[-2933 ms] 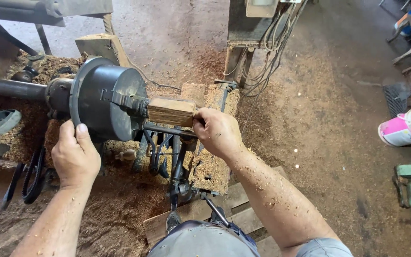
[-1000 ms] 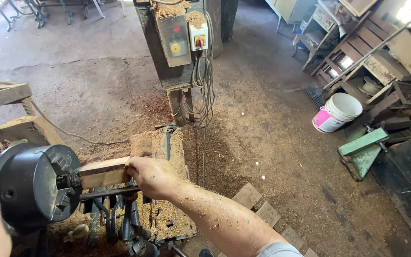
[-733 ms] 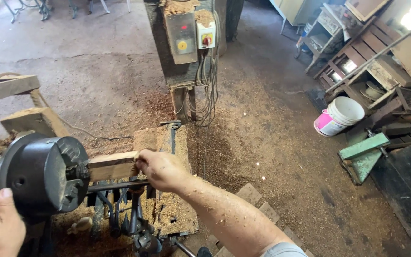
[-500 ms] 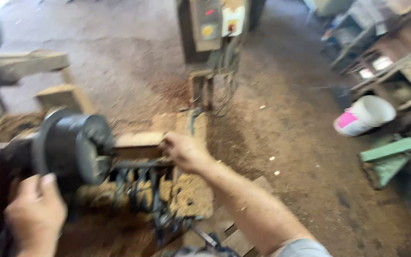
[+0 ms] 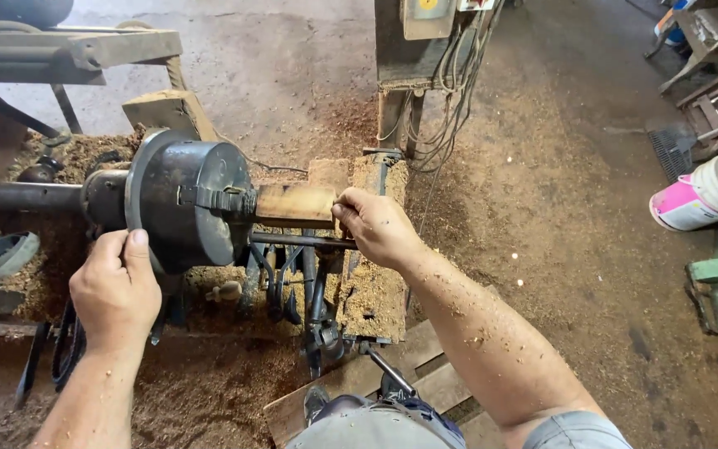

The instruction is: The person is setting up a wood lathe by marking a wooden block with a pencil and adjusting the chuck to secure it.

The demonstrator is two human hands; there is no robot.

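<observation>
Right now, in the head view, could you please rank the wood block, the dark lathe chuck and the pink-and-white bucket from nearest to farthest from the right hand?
1. wood block: touched at its end by the right hand.
2. dark lathe chuck: further left, gripping the block.
3. pink-and-white bucket: far right, on the floor.

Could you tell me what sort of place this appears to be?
Most likely a woodturning workshop. A lathe chuck grips a wooden blank, the left hand is on the chuck and the right hand at the blank's end, and sawdust covers the floor.
</observation>
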